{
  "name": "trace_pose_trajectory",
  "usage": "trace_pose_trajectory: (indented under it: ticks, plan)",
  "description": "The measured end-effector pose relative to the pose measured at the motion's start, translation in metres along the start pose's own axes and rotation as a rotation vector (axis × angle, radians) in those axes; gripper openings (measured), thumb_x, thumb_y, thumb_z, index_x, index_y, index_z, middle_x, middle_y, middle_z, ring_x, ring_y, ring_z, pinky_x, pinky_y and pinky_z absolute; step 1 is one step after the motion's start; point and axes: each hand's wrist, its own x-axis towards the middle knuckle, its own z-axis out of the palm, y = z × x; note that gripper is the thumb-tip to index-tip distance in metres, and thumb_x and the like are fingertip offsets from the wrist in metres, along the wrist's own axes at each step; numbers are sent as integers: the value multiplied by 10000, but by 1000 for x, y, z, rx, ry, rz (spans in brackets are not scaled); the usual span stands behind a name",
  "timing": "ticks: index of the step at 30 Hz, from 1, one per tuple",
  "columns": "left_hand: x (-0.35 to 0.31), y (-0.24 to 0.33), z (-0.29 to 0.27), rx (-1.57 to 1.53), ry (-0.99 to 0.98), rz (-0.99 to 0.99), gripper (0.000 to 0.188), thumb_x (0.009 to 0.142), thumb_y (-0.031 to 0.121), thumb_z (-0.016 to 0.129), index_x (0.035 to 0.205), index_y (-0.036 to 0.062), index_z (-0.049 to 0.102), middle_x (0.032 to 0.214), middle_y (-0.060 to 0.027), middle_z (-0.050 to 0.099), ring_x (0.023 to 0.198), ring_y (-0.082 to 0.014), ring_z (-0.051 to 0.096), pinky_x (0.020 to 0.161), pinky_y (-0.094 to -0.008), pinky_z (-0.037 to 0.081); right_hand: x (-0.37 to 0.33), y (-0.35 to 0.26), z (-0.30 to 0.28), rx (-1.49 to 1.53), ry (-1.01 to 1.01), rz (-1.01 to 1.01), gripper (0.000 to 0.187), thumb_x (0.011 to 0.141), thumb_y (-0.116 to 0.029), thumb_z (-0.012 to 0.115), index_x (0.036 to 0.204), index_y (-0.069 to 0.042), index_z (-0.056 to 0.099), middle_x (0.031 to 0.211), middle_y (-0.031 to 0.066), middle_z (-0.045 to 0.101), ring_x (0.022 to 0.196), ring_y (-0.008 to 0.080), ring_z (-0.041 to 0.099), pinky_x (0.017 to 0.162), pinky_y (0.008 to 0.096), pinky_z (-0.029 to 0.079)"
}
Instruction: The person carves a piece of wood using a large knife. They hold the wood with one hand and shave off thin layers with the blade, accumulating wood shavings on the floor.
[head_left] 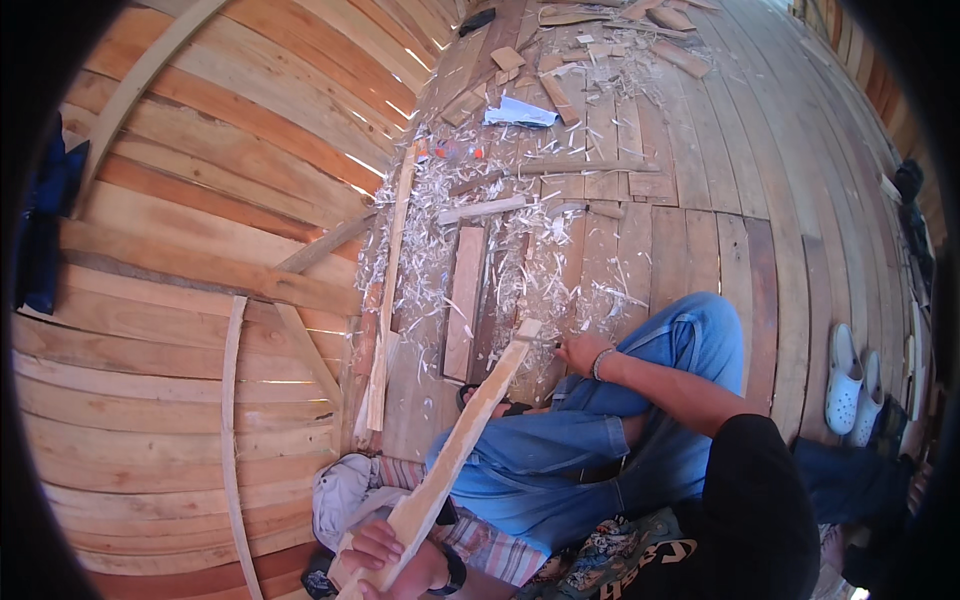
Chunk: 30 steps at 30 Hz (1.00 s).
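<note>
A long pale piece of wood point(465, 440) slants from the lower left up toward the middle, wider at its near end. My left hand point(385, 562) is closed around that near end, with a dark watch on the wrist. At the far end, my right hand point(582, 353) is closed on a thin, dark, blade-like tool point(540, 342). The tool lies across the wood close to its tip, and most of its handle is hidden in the fingers. A bracelet circles the right wrist. My legs in blue jeans point(590, 430) are bent beneath the work.
Pale shavings point(420, 230) cover the plank floor ahead. Among them lie a reddish board point(465, 290), a long thin strip point(393, 300) and a folded blue-white sheet point(520, 112). Offcuts point(680, 58) are scattered farther off. White clogs point(845, 380) stand right; a plank wall point(180, 370) rises left.
</note>
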Motion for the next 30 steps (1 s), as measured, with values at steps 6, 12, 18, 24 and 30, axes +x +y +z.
trace_pose_trajectory:
  ticks: [6, 12, 18, 24, 30]
  plan:
    - [7, -2, -5, -23, -22, -14, 332, 776, 372, 474, 635, 124, 305, 527, -6, 316, 477, -108, 307, 548, -261, 270, 11, -1, 1, 16, -16, 82, 441, 934, -384, 379, 928, -14, 619, 885, 221, 637, 869, 384, 614, 778, 457, 482]
    - [6, -2, -2, -14, -7, -3, 331, 777, 370, 479, 634, 126, 308, 522, -1, 314, 473, -103, 305, 546, -260, 267, 4, -1, 10, 25, 5, -81, 464, 926, -405, 389, 881, -5, 620, 861, 236, 632, 828, 382, 616, 722, 467, 486]
    - [1, 0, 0, -4, -43, -9, 330, 765, 365, 485, 631, 129, 298, 524, 1, 308, 481, -98, 300, 547, -261, 267, -5, -9, 12, -3, 65, -99, 467, 922, -411, 395, 857, -9, 623, 788, 227, 634, 774, 384, 623, 697, 466, 493]
    - [3, -1, 6, -1, -1, 11, 324, 761, 357, 488, 632, 126, 300, 524, 0, 308, 483, -104, 296, 549, -262, 267, -9, -18, -3, 5, -10, -67, 444, 930, -395, 384, 913, -12, 609, 877, 219, 634, 827, 385, 619, 745, 464, 487]
    - [6, -1, -1, -41, -23, -8, 319, 767, 350, 482, 635, 123, 302, 523, -6, 313, 482, -106, 296, 551, -264, 268, 0, -5, 1, 10, -2, -7, 442, 928, -395, 385, 906, -16, 612, 855, 209, 640, 822, 382, 623, 744, 465, 490]
